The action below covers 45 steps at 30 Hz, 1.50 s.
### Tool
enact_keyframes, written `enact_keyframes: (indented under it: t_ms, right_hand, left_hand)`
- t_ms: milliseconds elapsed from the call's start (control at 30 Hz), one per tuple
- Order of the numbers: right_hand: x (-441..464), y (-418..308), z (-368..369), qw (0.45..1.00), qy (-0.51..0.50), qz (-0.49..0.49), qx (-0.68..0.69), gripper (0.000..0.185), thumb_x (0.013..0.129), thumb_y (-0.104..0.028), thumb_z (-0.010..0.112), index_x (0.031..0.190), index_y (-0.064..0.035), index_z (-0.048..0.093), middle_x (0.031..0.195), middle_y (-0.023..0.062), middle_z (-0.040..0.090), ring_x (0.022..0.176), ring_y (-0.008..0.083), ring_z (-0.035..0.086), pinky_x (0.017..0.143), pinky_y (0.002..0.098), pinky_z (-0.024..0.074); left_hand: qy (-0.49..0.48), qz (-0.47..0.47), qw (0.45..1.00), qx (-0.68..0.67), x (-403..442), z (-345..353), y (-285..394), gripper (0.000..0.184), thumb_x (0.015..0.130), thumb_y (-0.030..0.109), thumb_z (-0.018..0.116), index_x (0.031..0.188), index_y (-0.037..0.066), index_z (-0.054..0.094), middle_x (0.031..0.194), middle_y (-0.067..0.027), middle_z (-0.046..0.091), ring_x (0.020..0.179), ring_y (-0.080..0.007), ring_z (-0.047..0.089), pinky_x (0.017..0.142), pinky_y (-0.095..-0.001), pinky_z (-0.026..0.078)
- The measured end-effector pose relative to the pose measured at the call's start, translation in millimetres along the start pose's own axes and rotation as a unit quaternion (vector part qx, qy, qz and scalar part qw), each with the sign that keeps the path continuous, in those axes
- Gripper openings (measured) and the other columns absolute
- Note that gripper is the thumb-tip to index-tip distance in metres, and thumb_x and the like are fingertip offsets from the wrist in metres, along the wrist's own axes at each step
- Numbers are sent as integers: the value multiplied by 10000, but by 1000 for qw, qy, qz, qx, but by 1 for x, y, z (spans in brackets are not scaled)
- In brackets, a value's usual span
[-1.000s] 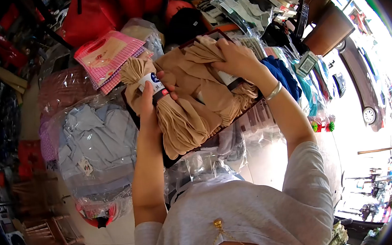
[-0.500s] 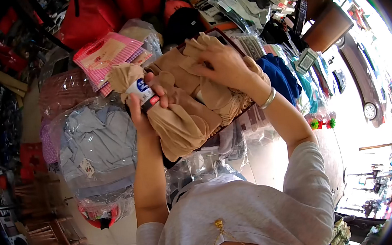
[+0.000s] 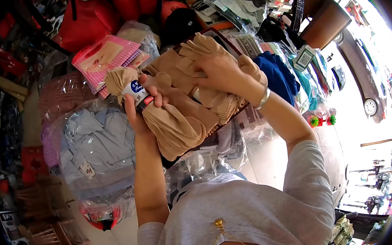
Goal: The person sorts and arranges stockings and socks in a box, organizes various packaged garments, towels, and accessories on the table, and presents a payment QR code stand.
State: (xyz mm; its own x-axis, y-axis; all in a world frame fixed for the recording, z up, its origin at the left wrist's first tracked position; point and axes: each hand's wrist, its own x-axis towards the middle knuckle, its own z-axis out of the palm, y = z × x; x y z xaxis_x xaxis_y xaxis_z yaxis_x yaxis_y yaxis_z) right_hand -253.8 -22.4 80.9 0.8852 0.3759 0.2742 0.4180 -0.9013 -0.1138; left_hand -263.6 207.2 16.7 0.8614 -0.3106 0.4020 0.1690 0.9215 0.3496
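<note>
My left hand (image 3: 145, 96) is wrapped round a bundle of tan nylon socks (image 3: 178, 131), bound by a paper band (image 3: 138, 95) with a blue and white logo and a red mark. The bundle's gathered end sticks out above the fingers, and its loose ends fan out downward. My right hand (image 3: 222, 76), with a bangle on the wrist, bends its fingers down onto other tan socks (image 3: 205, 44) piled in a shallow dark-red box (image 3: 223, 36). Those fingertips are partly buried in the fabric. The bundle lies over the box's near left part.
Left of the box lie a plastic-wrapped grey-blue garment (image 3: 99, 135) and pink checked packets (image 3: 107, 62). Red bags (image 3: 89, 22) and a black cap (image 3: 182, 25) sit behind. To the right are a navy cloth (image 3: 277, 75) and bagged goods. A car (image 3: 362, 75) stands outside.
My right hand has shifted slightly down, its fingers now lower against the socks. My left hand keeps hold of the banded bundle, nearly unmoved. The whole view has shifted slightly.
</note>
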Motion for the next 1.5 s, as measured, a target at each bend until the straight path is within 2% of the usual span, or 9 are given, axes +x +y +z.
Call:
enact_keyframes:
  t_ms: [200,367,600,733,933,1200,1300,1367,1500]
  right_hand:
    - [7,16,-7,990,35,50,130,241,841,-273,582,894,-42,631,837,97,656,756,262,625,654,343,482]
    - [8,20,-43,853,124,143,487,192,890,-173,583,919,16,599,740,5,596,637,76,507,569,233,427]
    - [3,8,5,993,114,-15,-4,335,816,-373,633,934,-60,643,797,114,641,711,250,625,622,347,476]
    - [11,7,6,998,-12,36,44,266,825,-292,625,928,-47,641,814,85,634,776,182,615,653,310,472]
    - [-8,42,-69,779,137,141,595,180,870,-166,541,944,-7,581,836,50,602,762,137,585,675,266,497]
    - [-21,48,-107,896,377,72,224,173,908,-185,545,969,-30,592,820,59,653,708,141,630,638,250,498]
    - [-9,42,-56,961,191,177,97,233,887,-259,523,1022,-90,609,863,121,668,784,294,655,699,379,524]
    - [-8,66,2,994,17,36,-103,250,864,-242,534,1035,-70,594,851,134,630,837,307,599,748,412,469]
    - [-13,48,-3,996,69,-12,-50,235,849,-230,537,1004,-70,612,975,105,596,953,282,545,850,401,419]
  left_hand:
    - [23,-12,999,23,-4,0,2,610,942,507,378,1327,35,364,920,-70,534,738,-154,509,730,-311,430]
    - [18,-3,1000,19,0,2,0,554,945,480,380,1285,46,425,871,-68,577,725,-155,545,723,-313,466]
    - [33,-15,999,9,-1,1,-2,541,948,476,376,1285,56,426,880,-70,583,724,-160,541,715,-315,464]
    - [48,-22,999,3,-3,0,2,532,950,468,382,1284,56,417,892,-74,586,717,-162,544,721,-316,464]
    - [44,-9,999,9,-2,2,0,532,945,472,397,1283,62,409,864,-78,587,708,-156,541,725,-303,461]
    - [24,-35,999,21,0,2,-1,542,939,487,402,1278,64,412,829,-71,580,693,-151,520,730,-326,453]
    - [68,-38,996,34,-1,3,0,550,940,490,398,1287,65,404,833,-65,579,702,-153,528,735,-342,448]
    - [55,-50,997,16,-1,3,1,550,943,488,394,1298,67,393,855,-64,581,710,-156,538,739,-342,448]
    - [56,-47,997,34,-2,1,-1,543,946,482,399,1303,73,384,886,-68,575,712,-163,554,727,-339,474]
